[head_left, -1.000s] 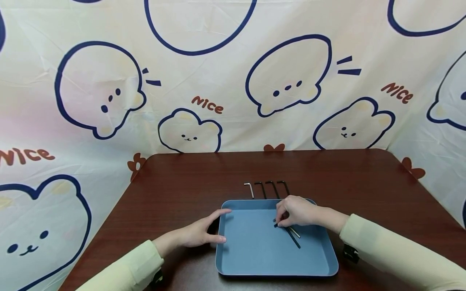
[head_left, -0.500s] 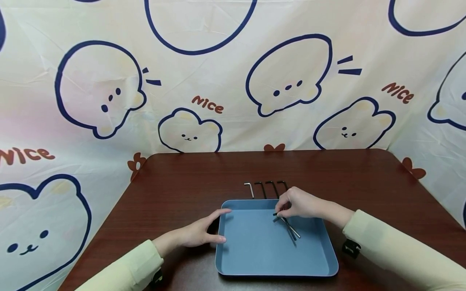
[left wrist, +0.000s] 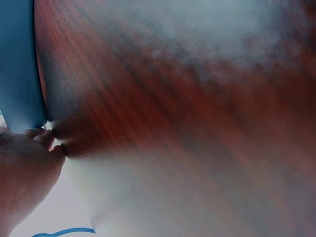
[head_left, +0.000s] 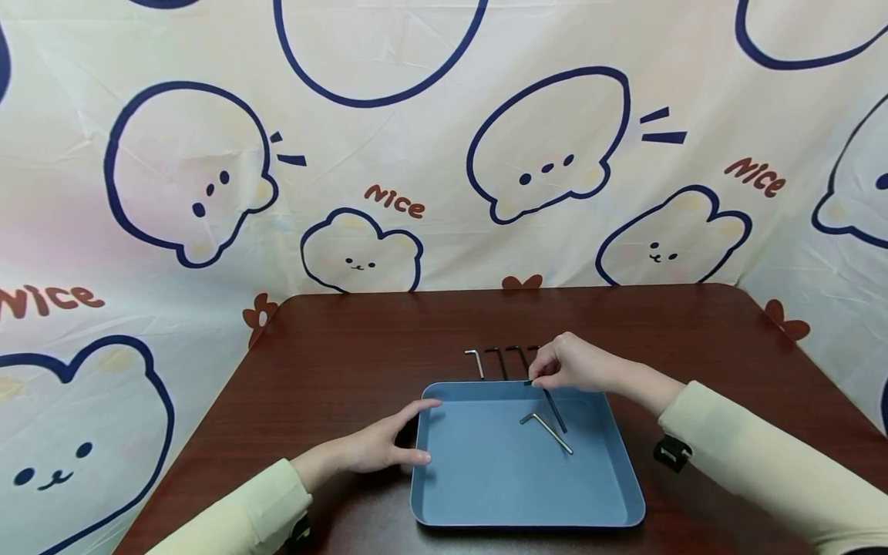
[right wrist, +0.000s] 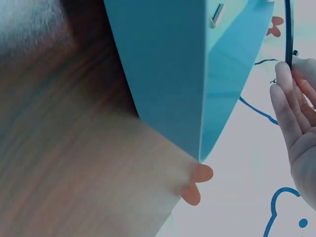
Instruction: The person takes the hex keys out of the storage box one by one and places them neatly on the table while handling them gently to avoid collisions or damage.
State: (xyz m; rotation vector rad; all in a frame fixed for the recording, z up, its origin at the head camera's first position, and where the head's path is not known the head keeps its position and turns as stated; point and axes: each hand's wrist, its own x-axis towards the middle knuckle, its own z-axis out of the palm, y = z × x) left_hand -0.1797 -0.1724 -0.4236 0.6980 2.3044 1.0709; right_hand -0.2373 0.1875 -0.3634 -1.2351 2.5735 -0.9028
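My right hand (head_left: pixel 576 362) pinches a black hex key (head_left: pixel 555 410) by its bent end, above the far edge of a blue tray (head_left: pixel 486 478). The key's long arm slants down toward the near right over the tray. In the right wrist view the black shaft stands up from my fingertips (right wrist: pixel 284 74). A silver hex key (head_left: pixel 551 437) lies inside the tray, right of its middle. My left hand (head_left: pixel 371 443) is at the tray's left side, index finger and thumb extended and touching the rim. In the left wrist view its other fingers sit beside the tray wall.
Beyond the tray lies a row of hex keys: a silver one (head_left: pixel 479 362) at left, then black ones (head_left: pixel 499 362). The rightmost black key (head_left: pixel 533 348) is mostly hidden by my right hand. A patterned cloth (head_left: pixel 444 154) hangs behind the brown table (head_left: pixel 361 339).
My right hand has lifted the black hex key off the silver one and carried it away to the tray's far edge. The left hand and tray have stayed put.
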